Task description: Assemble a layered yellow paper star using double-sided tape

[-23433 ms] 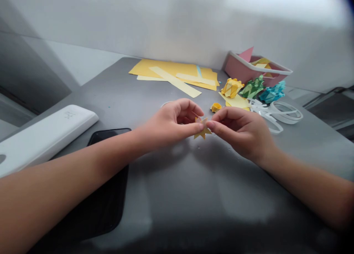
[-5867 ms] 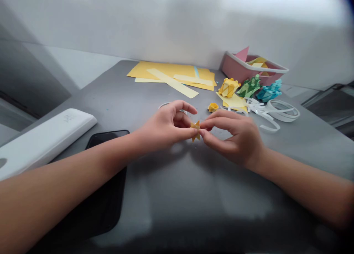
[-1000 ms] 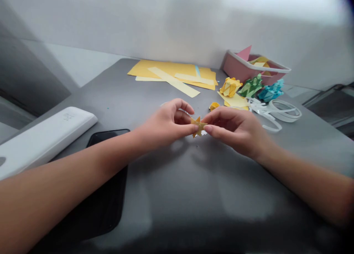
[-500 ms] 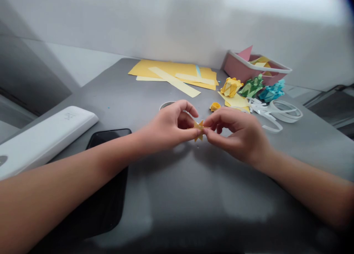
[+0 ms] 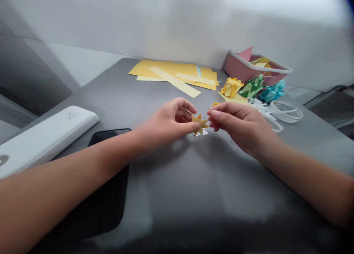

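Note:
A small yellow paper star with several points is pinched between the thumb and fingers of my left hand. Its face is turned towards me, and the thumb covers part of its left side. Close to its right points is my right hand, thumb and fingertips pressed together; what they hold, if anything, is too small to make out. Under the star lie small white paper scraps. Just behind my right fingertips a yellow paper ring shows in part.
Yellow sheets and strips lie at the back. Folded yellow, green and blue paper pieces stand before a pink bin. A tape-like white coil is at right; a white device and black phone at left.
My right hand has drawn slightly back and up from the star. The star has turned to show its face more, still in my left hand, and the white scraps below it now show.

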The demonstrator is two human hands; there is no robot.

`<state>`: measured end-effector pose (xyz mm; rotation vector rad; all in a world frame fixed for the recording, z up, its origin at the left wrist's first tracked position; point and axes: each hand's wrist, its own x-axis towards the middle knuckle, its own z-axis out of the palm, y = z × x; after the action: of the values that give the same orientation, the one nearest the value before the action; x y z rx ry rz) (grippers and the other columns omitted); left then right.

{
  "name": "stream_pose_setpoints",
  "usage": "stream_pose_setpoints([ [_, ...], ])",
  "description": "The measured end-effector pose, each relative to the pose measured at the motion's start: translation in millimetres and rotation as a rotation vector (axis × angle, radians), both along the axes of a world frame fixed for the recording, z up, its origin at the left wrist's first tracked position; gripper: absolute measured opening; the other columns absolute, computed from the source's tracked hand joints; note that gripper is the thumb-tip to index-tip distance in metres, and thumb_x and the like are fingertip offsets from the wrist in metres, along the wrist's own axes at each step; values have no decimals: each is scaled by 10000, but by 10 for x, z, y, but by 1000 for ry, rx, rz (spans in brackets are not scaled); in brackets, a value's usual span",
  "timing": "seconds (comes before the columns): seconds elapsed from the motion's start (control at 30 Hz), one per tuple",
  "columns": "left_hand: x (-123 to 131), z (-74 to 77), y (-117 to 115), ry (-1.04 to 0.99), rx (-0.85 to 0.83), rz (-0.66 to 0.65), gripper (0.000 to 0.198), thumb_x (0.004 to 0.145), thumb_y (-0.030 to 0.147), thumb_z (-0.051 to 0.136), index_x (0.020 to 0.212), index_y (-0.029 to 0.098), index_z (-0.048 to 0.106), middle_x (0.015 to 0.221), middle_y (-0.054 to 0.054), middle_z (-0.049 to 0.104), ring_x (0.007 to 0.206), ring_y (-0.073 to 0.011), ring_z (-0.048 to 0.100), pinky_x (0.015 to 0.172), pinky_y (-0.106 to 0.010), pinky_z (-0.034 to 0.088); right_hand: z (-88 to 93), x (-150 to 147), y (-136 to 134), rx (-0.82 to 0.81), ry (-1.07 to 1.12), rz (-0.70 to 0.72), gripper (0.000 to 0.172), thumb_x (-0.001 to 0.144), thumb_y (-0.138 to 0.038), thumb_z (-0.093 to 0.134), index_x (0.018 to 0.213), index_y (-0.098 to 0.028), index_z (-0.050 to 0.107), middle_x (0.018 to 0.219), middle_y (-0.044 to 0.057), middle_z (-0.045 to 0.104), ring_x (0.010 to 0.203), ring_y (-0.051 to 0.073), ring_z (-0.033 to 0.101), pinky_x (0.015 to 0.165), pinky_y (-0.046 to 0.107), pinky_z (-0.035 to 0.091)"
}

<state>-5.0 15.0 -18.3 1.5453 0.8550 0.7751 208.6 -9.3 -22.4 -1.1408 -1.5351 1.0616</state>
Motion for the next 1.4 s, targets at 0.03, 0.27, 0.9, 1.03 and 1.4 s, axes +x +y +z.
stream_pose_setpoints([
  [0.03, 2, 5, -4, 7, 4, 4, 254, 794, 186, 724, 966, 178, 537, 834, -18, 695, 817, -159, 697, 735, -290, 512, 8, 11, 11, 19, -9, -27, 218, 837, -428, 750, 880, -214, 741, 812, 17, 675, 742, 146, 603, 671, 286, 484],
  [0.27, 7, 38, -25, -9, -6, 6, 222, 801, 178, 714, 940, 171, 541, 819, -11, 673, 809, -150, 686, 742, -288, 511, 56, 33, 5, -17, -145, 80, 185, 810, -381, 775, 886, -217, 737, 821, 3, 694, 731, 137, 584, 666, 283, 431],
  [0.9, 8, 9, -2, -34, 6, -30, 283, 806, 239, 751, 975, 172, 535, 856, -27, 694, 836, -167, 705, 756, -303, 532, 53, 6, -19, -100, -181, 61, 167, 771, -353, 763, 758, -201, 695, 719, 1, 652, 680, 142, 547, 636, 298, 391],
  [1.03, 3, 25, -9, -38, 11, 1, 317, 800, 266, 772, 986, 175, 532, 880, -25, 690, 848, -169, 704, 771, -309, 538, 33, 31, 18, -164, -109, 81, 193, 764, -376, 798, 767, -197, 727, 714, 6, 669, 691, 141, 572, 671, 297, 421],
  [1.4, 22, 40, -6, -117, -66, 198, 253, 877, 400, 678, 932, 166, 600, 1006, -40, 665, 840, -135, 669, 858, -333, 556, 40, 12, 74, -243, 138, -9, 124, 740, -281, 827, 735, -187, 746, 697, 10, 675, 656, 111, 595, 663, 258, 486],
])
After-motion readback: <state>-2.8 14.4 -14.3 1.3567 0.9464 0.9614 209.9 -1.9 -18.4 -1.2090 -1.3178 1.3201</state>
